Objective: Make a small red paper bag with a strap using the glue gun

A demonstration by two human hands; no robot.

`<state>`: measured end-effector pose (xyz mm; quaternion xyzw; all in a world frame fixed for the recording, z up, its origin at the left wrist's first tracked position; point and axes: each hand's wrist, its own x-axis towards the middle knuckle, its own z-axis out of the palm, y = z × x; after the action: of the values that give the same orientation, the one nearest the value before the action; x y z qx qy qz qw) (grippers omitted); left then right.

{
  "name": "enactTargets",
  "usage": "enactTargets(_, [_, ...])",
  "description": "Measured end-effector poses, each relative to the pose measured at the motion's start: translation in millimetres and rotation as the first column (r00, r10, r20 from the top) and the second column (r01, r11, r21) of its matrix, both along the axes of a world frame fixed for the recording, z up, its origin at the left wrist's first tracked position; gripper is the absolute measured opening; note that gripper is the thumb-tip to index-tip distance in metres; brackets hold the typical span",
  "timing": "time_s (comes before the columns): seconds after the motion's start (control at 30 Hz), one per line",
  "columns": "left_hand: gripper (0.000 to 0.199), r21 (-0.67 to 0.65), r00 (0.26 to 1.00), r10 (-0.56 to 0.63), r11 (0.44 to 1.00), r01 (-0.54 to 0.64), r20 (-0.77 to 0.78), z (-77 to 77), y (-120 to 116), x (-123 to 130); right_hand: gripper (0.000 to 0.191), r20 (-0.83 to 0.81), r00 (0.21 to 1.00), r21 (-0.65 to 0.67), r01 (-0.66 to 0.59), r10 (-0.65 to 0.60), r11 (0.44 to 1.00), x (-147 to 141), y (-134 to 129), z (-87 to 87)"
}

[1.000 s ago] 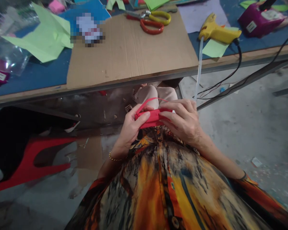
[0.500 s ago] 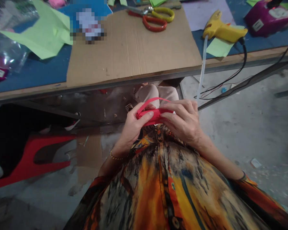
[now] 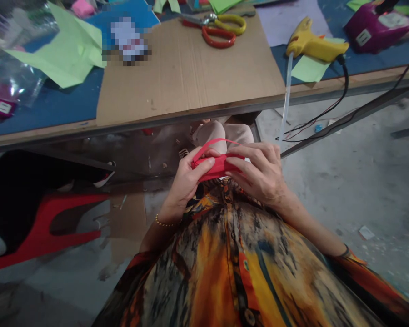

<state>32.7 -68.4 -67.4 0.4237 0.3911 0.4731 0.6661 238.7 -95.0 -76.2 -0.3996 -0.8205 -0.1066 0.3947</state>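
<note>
Between my two hands, in front of my shirt, is a small red folded piece [image 3: 218, 166] that looks like paper or felt; I cannot tell which. A thin red strip arches above it from one hand to the other. My left hand [image 3: 191, 175] grips its left end, thumb pressed on the front. Closed over the right end, my right hand [image 3: 261, 170] pinches it with thumb and fingers, hiding that part. Both hands are held below the table's front edge, above my lap.
On the blue table [image 3: 71, 106] lies a cardboard sheet [image 3: 191, 72] with scissors [image 3: 221, 32]. A yellow glue gun [image 3: 315, 43] rests at the right, its glue stick and cable hanging over the edge. Green paper [image 3: 71, 52] lies left. A red stool [image 3: 37, 231] stands beside a person in black.
My hands keep their hold on the red piece, with only slight finger shifts. The view has tilted a little, so the table items sit slightly lower.
</note>
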Motion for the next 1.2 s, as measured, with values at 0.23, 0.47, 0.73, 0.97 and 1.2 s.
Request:
enactTargets(0.23, [0.034, 0.006, 0.999, -0.018, 1.0, 0.018, 0.045, -7.4, 8.3, -5.7, 0.033, -0.283, 0.954, -0.064, 0.083, -0.097, 0.995, 15.8, -5.3, 0.1])
enactTargets(0.47, [0.039, 0.063, 0.999, -0.029, 0.998, 0.026, 0.043, 0.2, 13.1, -10.1, 0.057, -0.565, 0.814, -0.551, -0.251, -0.136, 0.796, 13.8, 0.5, -1.5])
enactTargets(0.73, [0.021, 0.185, 0.988, -0.143, 0.971, 0.151, -0.059, 18.7, 27.8, -16.0, 0.053, -0.686, 0.71, -0.635, -0.475, -0.161, 0.609, 6.3, 7.2, 17.1])
enactTargets(0.97, [0.05, 0.16, 0.953, -0.302, 0.941, 0.297, 0.008, 34.9, 49.9, -25.3, 0.048, -0.778, 0.606, -0.577, -0.583, -0.167, 0.571, 1.8, 29.3, 33.4])
enactTargets(1.2, [0.065, 0.31, 0.999, -0.001, 0.951, -0.015, 0.053, 35.9, 53.7, -46.4, 0.043, -0.867, 0.467, -0.462, -0.621, -0.175, 0.633, -0.3, 60.1, 58.2])
